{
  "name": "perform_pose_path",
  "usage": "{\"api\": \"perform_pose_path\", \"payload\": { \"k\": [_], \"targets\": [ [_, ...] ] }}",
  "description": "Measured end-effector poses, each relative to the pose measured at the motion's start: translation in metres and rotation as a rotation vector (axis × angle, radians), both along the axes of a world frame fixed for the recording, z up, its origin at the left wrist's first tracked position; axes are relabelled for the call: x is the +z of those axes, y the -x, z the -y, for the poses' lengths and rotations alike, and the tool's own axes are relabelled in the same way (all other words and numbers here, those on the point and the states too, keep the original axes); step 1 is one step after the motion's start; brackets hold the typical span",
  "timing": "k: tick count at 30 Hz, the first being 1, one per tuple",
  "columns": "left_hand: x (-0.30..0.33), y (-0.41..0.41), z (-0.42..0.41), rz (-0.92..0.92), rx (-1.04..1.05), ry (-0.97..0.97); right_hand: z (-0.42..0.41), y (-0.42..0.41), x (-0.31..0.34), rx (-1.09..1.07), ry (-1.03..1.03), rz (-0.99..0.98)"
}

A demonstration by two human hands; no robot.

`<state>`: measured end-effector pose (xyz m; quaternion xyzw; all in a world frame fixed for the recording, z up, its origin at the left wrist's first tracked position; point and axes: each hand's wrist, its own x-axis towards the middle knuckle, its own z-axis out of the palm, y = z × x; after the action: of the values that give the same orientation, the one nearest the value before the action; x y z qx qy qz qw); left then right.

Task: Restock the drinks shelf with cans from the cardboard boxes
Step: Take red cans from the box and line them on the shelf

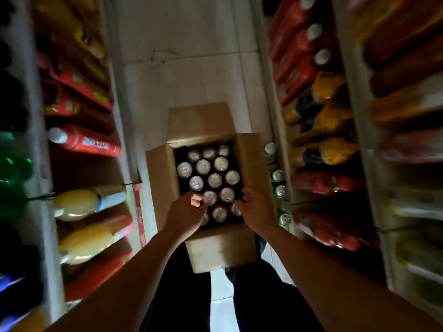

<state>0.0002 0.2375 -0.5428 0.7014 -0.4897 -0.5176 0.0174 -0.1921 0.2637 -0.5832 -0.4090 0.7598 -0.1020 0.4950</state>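
Observation:
An open cardboard box (160, 183) stands on the floor in the aisle, its flaps folded out. Inside are several upright cans (215, 180) with silver tops. My left hand (185, 215) reaches into the box's near left corner, its fingers curled around a can there that it mostly hides. My right hand (257, 207) is at the box's near right corner, fingers curled over a can (236, 209) at the edge. Whether either can is lifted cannot be told.
Shelves of bottles and packets line both sides of the narrow aisle. A row of green cans (278, 176) stands on the low right shelf beside the box. Pale tiled floor (182, 75) stretches beyond the box. My dark trousers are below the box.

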Motion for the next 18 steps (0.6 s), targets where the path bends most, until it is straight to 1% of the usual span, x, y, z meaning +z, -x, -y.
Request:
{"api": "perform_pose_path", "payload": {
  "k": [2, 3, 6, 8, 11, 12, 15, 18],
  "targets": [
    [-0.055, -0.012, -0.007, 0.002, 0.071, -0.011, 0.015, -0.017, -0.054, 0.072, 0.037, -0.025],
    [-0.076, -0.015, -0.004, -0.015, 0.086, -0.007, 0.025, -0.023, -0.073, 0.118, 0.064, -0.070],
    [-0.115, -0.020, 0.011, -0.037, 0.125, 0.025, 0.060, -0.041, -0.117, 0.272, 0.155, -0.175],
    [-0.131, -0.020, 0.021, -0.077, 0.128, 0.033, 0.085, -0.045, -0.134, 0.333, 0.145, -0.237],
    [-0.149, -0.022, 0.031, -0.106, 0.092, 0.016, 0.111, -0.043, -0.167, 0.425, -0.031, -0.249],
    [-0.151, -0.023, 0.032, -0.111, 0.091, 0.021, 0.115, -0.041, -0.174, 0.451, -0.059, -0.236],
    [-0.161, -0.025, 0.035, -0.118, 0.115, 0.018, 0.121, -0.038, -0.191, 0.415, -0.059, -0.180],
    [-0.172, -0.023, 0.033, -0.132, 0.123, -0.013, 0.121, -0.039, -0.199, 0.385, -0.011, -0.161]
  ]
}}
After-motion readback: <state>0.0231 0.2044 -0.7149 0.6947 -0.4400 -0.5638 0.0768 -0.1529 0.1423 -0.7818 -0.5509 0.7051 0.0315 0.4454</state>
